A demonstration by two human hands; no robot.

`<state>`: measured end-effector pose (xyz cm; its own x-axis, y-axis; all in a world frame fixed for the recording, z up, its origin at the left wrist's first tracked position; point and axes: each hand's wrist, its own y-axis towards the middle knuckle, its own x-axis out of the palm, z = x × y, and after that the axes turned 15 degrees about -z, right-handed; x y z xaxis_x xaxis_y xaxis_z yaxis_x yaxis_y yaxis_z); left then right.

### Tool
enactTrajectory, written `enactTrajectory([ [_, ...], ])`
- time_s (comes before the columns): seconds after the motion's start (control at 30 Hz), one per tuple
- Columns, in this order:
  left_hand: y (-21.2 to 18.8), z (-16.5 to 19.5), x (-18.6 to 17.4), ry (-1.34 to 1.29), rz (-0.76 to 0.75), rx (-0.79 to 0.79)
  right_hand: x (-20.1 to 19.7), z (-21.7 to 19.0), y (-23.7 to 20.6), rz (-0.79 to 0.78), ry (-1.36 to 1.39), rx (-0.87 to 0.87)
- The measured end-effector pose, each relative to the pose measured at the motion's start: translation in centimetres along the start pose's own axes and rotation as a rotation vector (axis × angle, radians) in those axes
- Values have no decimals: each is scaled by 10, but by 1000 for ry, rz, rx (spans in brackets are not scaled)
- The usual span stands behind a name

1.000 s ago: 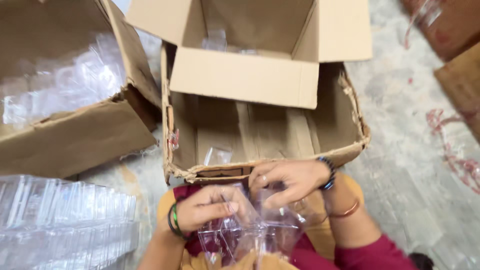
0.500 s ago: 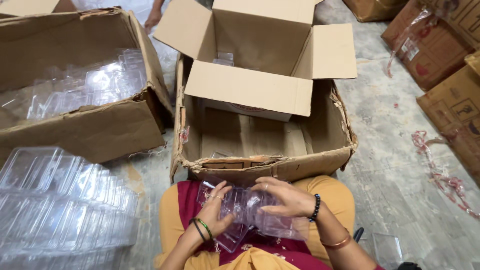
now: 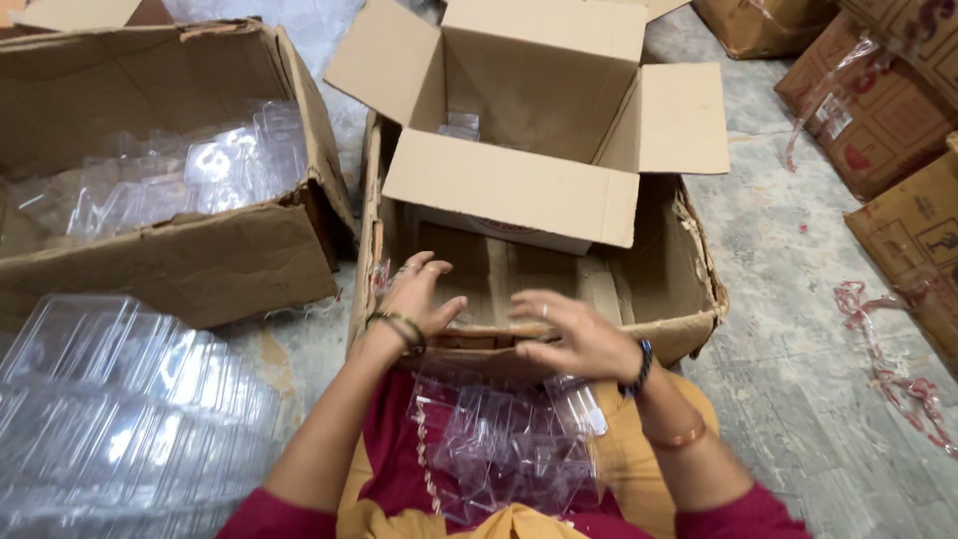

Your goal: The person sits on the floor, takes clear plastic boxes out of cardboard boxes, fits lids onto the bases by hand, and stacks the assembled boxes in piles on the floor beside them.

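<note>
A heap of clear plastic blister shells (image 3: pixel 509 449) lies in my lap. My left hand (image 3: pixel 419 296) hovers above it with fingers spread, at the near rim of a shallow torn cardboard box (image 3: pixel 699 299). Beside it, my right hand (image 3: pixel 571 334) is flat, its fingers stretched leftward over that same rim. I see nothing gripped in either hand. Inside the shallow box stands a smaller open carton (image 3: pixel 519 190) with one clear shell (image 3: pixel 459 126) at its bottom.
On the left, a large cardboard box (image 3: pixel 200 260) holds several clear shells. A stack of clear plastic trays (image 3: pixel 120 399) sits at bottom left. Printed cartons (image 3: pixel 878 110) stand at the right, and red plastic strapping (image 3: pixel 898 379) lies on the concrete floor.
Both hands have let go of the clear shells in my lap and lifted forward to the near rim of the shallow box.
</note>
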<state>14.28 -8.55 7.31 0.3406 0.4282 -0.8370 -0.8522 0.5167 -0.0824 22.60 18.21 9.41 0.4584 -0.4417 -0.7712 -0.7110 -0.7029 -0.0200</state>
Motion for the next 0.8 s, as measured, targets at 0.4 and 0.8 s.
enactTrajectory([
  [0.4, 156, -79, 31, 126, -509, -431, 19, 146, 221, -858, -183, 543],
  [0.8, 186, -89, 56, 118, -498, -572, 186, 161, 201, -280, -89, 162],
])
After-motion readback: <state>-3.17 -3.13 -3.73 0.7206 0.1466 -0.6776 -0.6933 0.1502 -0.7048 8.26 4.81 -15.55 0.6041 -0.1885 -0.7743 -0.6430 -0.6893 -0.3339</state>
